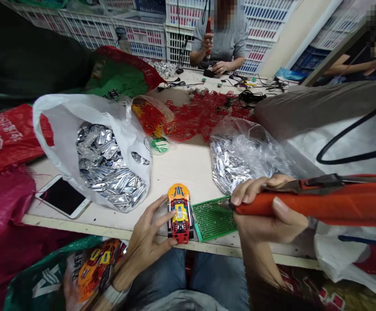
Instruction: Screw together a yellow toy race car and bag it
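Head view: my left hand is spread around a toy car at the desk's near edge, fingertips on its side, not fully closed. My right hand is clenched round an orange electric screwdriver, tip over the green tray just beside the car. Car looks light, hard plastic, probably slippery; best held by the sides. Bags of silver parts behind.
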`<action>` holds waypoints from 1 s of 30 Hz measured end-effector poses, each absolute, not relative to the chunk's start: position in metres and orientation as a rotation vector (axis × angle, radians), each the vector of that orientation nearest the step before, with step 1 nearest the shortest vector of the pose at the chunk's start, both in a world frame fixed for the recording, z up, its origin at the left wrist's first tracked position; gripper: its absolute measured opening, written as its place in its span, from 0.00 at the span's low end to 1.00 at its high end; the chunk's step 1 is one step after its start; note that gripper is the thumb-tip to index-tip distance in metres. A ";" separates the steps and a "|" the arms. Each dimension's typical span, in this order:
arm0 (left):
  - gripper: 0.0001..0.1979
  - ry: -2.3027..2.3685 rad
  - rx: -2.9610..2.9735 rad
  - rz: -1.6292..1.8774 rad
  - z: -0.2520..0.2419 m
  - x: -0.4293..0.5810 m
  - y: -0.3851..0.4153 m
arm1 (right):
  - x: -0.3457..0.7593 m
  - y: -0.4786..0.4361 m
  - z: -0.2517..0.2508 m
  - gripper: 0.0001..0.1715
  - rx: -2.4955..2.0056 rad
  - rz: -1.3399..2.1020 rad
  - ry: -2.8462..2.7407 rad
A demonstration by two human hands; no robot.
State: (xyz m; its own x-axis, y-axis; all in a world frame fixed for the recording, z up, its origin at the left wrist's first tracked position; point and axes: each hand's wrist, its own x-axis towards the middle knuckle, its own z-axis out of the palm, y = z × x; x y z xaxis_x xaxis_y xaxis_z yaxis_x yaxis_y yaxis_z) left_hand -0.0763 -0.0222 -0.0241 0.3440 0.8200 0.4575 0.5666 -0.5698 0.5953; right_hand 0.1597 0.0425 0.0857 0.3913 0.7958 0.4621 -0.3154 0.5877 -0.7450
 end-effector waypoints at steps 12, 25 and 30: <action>0.09 1.330 2.016 1.293 -0.023 -0.074 -0.014 | 0.088 0.017 0.076 0.08 -0.526 1.114 -0.933; 0.06 1.322 1.933 1.429 -0.025 -0.070 -0.012 | 0.088 0.013 0.080 0.09 -0.497 1.188 -0.916; 0.06 1.269 2.008 1.418 -0.024 -0.072 -0.013 | 0.085 0.012 0.074 0.09 -0.450 1.196 -0.914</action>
